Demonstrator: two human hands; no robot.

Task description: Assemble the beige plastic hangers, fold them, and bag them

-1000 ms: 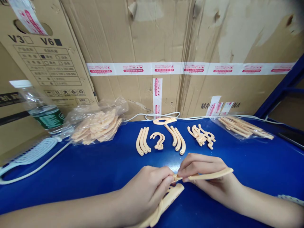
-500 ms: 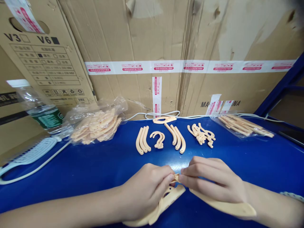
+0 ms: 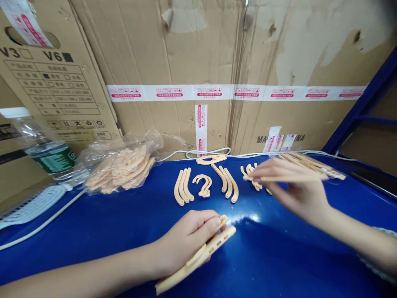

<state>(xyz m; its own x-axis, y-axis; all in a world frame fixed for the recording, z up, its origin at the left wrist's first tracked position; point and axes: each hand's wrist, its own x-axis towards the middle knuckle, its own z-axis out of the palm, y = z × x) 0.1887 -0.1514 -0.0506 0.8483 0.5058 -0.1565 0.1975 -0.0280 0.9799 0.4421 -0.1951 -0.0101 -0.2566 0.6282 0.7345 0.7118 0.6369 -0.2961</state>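
Note:
My left hand (image 3: 192, 242) is closed around a beige plastic hanger body (image 3: 221, 240) with square slots along its edge; a second beige piece shows beside my thumb. Its far end sticks out below my palm. Farther right, my right hand (image 3: 294, 186) grips a curved hanger arm (image 3: 288, 179) that lies across its fingers. That hand is over the pile of small hanger hooks (image 3: 249, 169), hiding part of it. Whether the fingertips pinch a hook as well, I cannot tell. Two sets of curved arms (image 3: 183, 186) (image 3: 228, 184) and a few hooks (image 3: 204, 185) lie mid-table.
A flat beige frame (image 3: 211, 159) lies behind the arms. Plastic bags of parts (image 3: 120, 169) (image 3: 313, 163) lie left and right. At left are a water bottle (image 3: 51, 155), a hairbrush (image 3: 37, 203) and a white cable (image 3: 46, 223). Cardboard (image 3: 173, 54) walls the back.
My right hand has left my left hand and moved up and right to the hook pile, carrying the curved arm. My left hand keeps its hold; the view has shifted slightly.

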